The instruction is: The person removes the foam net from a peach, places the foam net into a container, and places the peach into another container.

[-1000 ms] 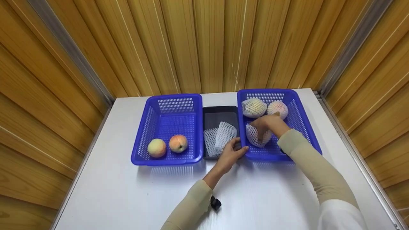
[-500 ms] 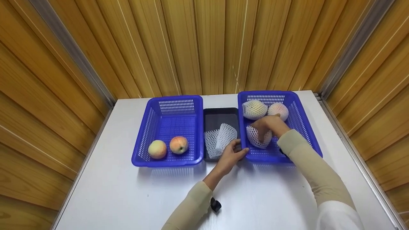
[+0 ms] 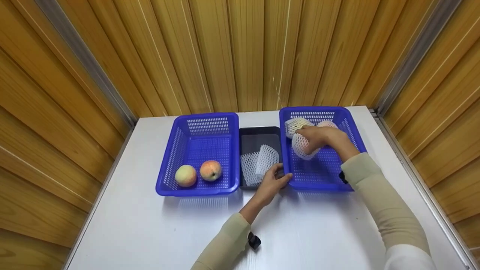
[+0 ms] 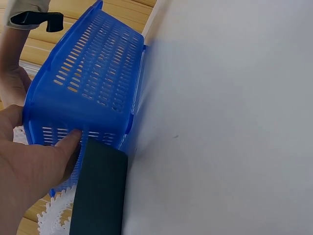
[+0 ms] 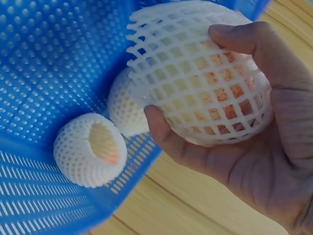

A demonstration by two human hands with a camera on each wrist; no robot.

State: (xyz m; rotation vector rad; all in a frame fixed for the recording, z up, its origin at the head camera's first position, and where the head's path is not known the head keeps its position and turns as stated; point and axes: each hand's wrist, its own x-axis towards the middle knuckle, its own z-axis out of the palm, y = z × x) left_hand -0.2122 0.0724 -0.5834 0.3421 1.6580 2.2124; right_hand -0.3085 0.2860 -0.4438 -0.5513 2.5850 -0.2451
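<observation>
In the right-hand blue basket, my right hand holds a peach in a white foam net. The right wrist view shows thumb and fingers curled round this netted peach, raised above the basket floor. Two more netted peaches lie behind it, one at the back left and one partly hidden by my hand. My left hand grips the near left corner of the same basket. Its thumb lies against the outer wall in the left wrist view.
Between the baskets, a black tray holds foam nets. The left-hand blue basket contains two bare peaches, a yellowish one and a redder one. Wooden-patterned walls surround the white table.
My right hand has raised the netted peach and carried it towards the back of the right-hand basket. My left hand stays on the basket's corner.
</observation>
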